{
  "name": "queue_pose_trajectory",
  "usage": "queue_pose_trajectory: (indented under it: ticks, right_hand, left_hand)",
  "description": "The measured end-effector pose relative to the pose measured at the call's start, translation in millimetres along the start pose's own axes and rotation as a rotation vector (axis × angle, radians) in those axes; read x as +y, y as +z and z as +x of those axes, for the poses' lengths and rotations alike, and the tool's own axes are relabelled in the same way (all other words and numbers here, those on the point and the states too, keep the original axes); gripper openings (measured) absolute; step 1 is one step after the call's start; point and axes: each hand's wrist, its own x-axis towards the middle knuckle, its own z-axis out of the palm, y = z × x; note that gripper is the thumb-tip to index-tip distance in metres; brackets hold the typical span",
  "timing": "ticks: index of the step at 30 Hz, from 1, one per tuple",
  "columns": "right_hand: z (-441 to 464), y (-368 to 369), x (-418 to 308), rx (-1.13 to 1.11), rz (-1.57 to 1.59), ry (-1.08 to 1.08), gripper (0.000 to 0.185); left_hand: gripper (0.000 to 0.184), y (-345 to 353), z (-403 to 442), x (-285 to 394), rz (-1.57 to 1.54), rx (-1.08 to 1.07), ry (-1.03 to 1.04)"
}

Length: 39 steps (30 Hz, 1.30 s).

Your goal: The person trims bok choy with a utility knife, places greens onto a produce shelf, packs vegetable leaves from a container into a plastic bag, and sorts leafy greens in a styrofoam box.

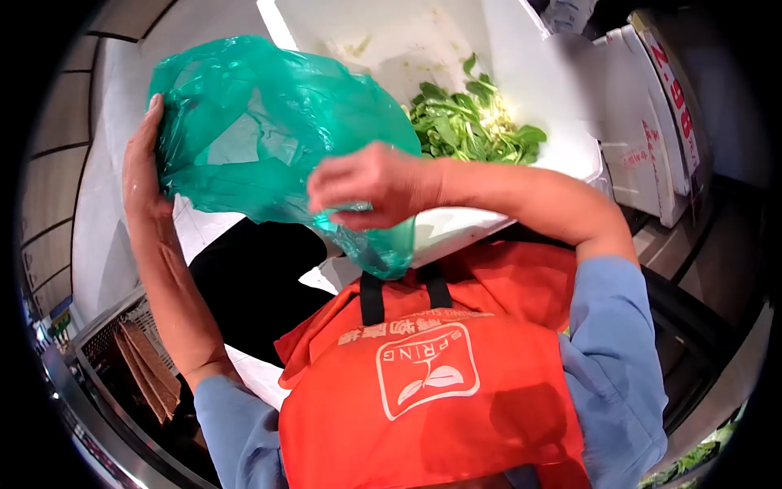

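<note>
A green translucent plastic bag [326, 106] spreads wide in front of me, its mouth partly open. My left hand [145, 167] is at the bag's left edge, its fingers pressed along the plastic with the thumb near the lower side. Over the bag's lower right part is my right hand [375, 187], blurred by motion, its fingers curled; whether they pinch the plastic is hard to make out. Leafy green vegetables [472, 122] lie in a white box [391, 49] just beyond the bag.
White boxes with red writing [652, 130] stand at the right. A crate [106, 334] holding brown pieces of cardboard [147, 367] is at the lower left. More greens [700, 456] show at the lower right corner. My red apron [432, 383] covers the near middle.
</note>
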Motion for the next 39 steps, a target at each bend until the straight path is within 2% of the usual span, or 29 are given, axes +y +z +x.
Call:
queue_pose_trajectory:
  ticks: [1,2,3,4,5,6,7,8,9,11,13,14,16,18,20,21,24,25,28,29,32,33,34,36,38,39]
  right_hand:
    - [5.2,-19.6,2.9,0.158,-0.021,0.037,0.021]
    - [10.4,-39.2,5.8,0.315,-0.036,0.077,0.017]
    - [12.0,-62.8,7.2,0.548,0.49,0.361,0.022]
    - [7.5,-92.5,28.7,0.663,0.308,0.489,0.037]
    - [-10.3,-115.7,70.7,0.63,0.233,0.521,0.056]
    - [-34.4,-128.5,96.2,0.558,-0.115,0.699,0.073]
    - [-74.6,-130.0,139.0,0.427,-0.298,0.789,0.098]
    - [-116.8,-126.5,173.9,0.205,-0.403,1.03,0.112]
    - [-149.0,-116.9,188.2,0.09,-0.36,1.189,0.124]
    - [-178.7,-95.5,186.5,-0.076,-0.33,1.444,0.13]
    - [-192.2,-54.4,201.8,-0.089,-0.192,1.577,0.132]
    - [-180.6,-37.0,190.1,-0.277,-0.331,1.564,0.133]
    - [-166.9,-6.6,168.1,-0.444,-0.48,1.477,0.132]
    - [-159.7,6.9,144.4,-0.615,-0.547,1.297,0.131]
    - [-167.5,20.4,129.6,-0.853,-0.724,1.064,0.132]
    - [-175.8,26.1,127.5,-0.899,-0.913,0.952,0.13]
    - [-177.1,24.6,149.7,-0.803,-0.957,0.995,0.129]
    - [-179.0,19.0,154.6,-0.707,-0.981,0.992,0.111]
    - [-193.8,5.2,199.4,-0.517,-0.739,1.137,0.084]
    - [-191.2,-2.9,194.4,-0.419,-0.715,1.136,0.078]
    - [-187.5,-20.7,193.2,-0.314,-0.516,1.212,0.071]
    - [-187.3,-29.0,187.6,-0.222,-0.502,1.178,0.065]
    - [-185.4,-39.7,185.6,-0.223,-0.507,1.206,0.068]
    - [-178.0,-65.9,181.1,-0.02,-0.333,1.274,0.069]
    - [-166.9,-95.9,167.1,0.069,-0.451,1.236,0.07]
    - [-168.6,-107.8,159.4,0.142,-0.469,1.157,0.064]
  left_hand:
    - [0.039,8.8,-7.1,-0.3,0.045,0.056,0.054]
    - [0.04,5.0,-3.8,-0.2,0.058,0.019,0.014]
    - [0.042,3.2,-0.2,-1.1,-0.011,0.062,0.016]
    - [0.044,4.4,2.2,-0.6,-0.08,0.108,0.024]
    - [0.042,9.3,0.5,3.9,-0.099,0.101,0.005]
    - [0.042,15.1,-0.5,4.0,-0.089,0.137,0.033]
    - [0.042,22.4,-1.6,3.6,-0.078,0.174,0.061]
    - [0.042,30.9,-2.7,4.5,-0.063,0.209,0.089]
    - [0.042,41.4,-6.0,7.4,-0.036,0.26,0.065]
    - [0.042,34.0,-0.5,2.8,-0.073,0.234,0.089]
    - [0.041,30.9,-1.3,0.9,-0.099,0.193,0.071]
    - [0.041,32.8,-0.8,0.5,-0.087,0.198,0.061]
    - [0.041,36.9,0.3,-0.4,-0.067,0.208,0.042]
    - [0.038,30.1,7.4,-1.3,-0.098,0.128,0.012]
    - [0.036,24.5,10.4,-1.3,-0.119,0.081,-0.007]
    - [0.036,25.0,9.8,-0.4,-0.112,0.079,-0.004]
    - [0.035,28.4,8.4,-0.1,-0.107,0.1,0.008]
    - [0.036,31.3,6.6,0.0,-0.112,0.122,0.011]
    - [0.039,26.8,2.6,-3.0,-0.122,0.138,0.026]
    - [0.04,26.6,1.7,-4.0,-0.134,0.136,0.041]
    - [0.043,36.9,-6.6,-8.7,0.066,0.164,0.25]
    - [0.043,34.5,-7.4,-8.8,0.07,0.134,0.257]
    - [0.044,32.2,-8.1,-8.9,0.074,0.104,0.265]
    - [0.044,57.0,-9.3,3.7,-0.123,0.208,0.065]
    - [0.041,59.6,-11.1,5.1,-0.151,0.141,0.036]
    - [0.04,61.3,-12.6,4.6,-0.167,0.105,0.039]
